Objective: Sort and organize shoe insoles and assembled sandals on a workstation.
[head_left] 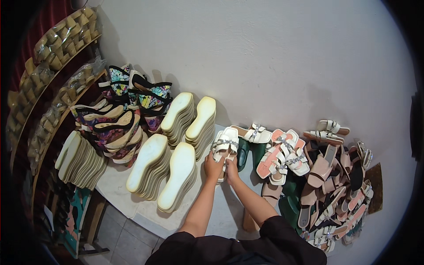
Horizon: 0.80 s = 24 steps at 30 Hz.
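My left hand (213, 168) is closed around the left side of a pair of white sandals (227, 138) with jewelled straps. On their right side, toward the near end, my right hand (231, 172) also grips them; some of its fingers are hidden. The sandals are held together over the table's middle. Just right of them sit dark green shoe lasts (242, 155), partly covered by another white jewelled sandal (257, 134). A pile of white and pink jewelled sandals (282, 154) lies further right.
Tall stacks of pale insoles (149, 163) stand left on the table (119, 187). Behind them are colourful patterned wedge sandals (117, 128). Shelves at far left hold bagged wooden-toned heels (68, 35). Heaped pink, beige and black sandals (324, 170) fill the right. A wall (256, 53) rises behind.
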Available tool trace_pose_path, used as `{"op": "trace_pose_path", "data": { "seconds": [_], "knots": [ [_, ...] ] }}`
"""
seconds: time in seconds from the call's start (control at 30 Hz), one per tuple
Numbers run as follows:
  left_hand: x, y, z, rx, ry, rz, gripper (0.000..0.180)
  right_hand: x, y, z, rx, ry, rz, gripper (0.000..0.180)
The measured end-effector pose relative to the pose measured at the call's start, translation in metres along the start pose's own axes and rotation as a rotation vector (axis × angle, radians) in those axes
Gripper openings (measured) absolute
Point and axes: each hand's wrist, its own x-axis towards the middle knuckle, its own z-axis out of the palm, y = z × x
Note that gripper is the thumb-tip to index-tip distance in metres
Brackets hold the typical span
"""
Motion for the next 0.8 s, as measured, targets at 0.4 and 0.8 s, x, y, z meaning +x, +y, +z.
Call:
{"op": "trace_pose_path", "data": {
  "seconds": [0.4, 0.8],
  "knots": [
    [-0.013, -0.01, 0.006, 0.063, -0.025, 0.116, 0.058, 0.028, 0.034, -0.003, -0.257, 0.256, -0.012, 0.071],
    [-0.027, -0.048, 0.016, 0.018, -0.103, 0.212, 0.054, 0.024, 0.012, 0.015, -0.359, 0.203, -0.134, 0.044]
  ]
}}
